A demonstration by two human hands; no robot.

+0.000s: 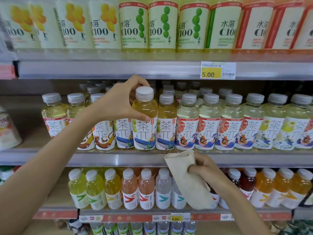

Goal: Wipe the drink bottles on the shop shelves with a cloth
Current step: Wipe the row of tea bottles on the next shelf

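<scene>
Bottle (144, 118) upright, gripped at neck by left hand (122, 102) | cloth (188, 178) clutched in right hand (205, 168), below-right of bottle.

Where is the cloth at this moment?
In the head view the beige cloth is right of centre, held by the right hand before the lower shelf's bottles, below and right of the tea bottle in the left hand.

one left hand (123, 102), one right hand (205, 167), one cloth (188, 180) and one tea bottle (144, 109) in hand. two yellow price tags (218, 70) and three shelf rails (118, 70). up top, four yellow-fruit bottles (105, 26) and three green-fruit bottles (162, 26) face front.
</scene>
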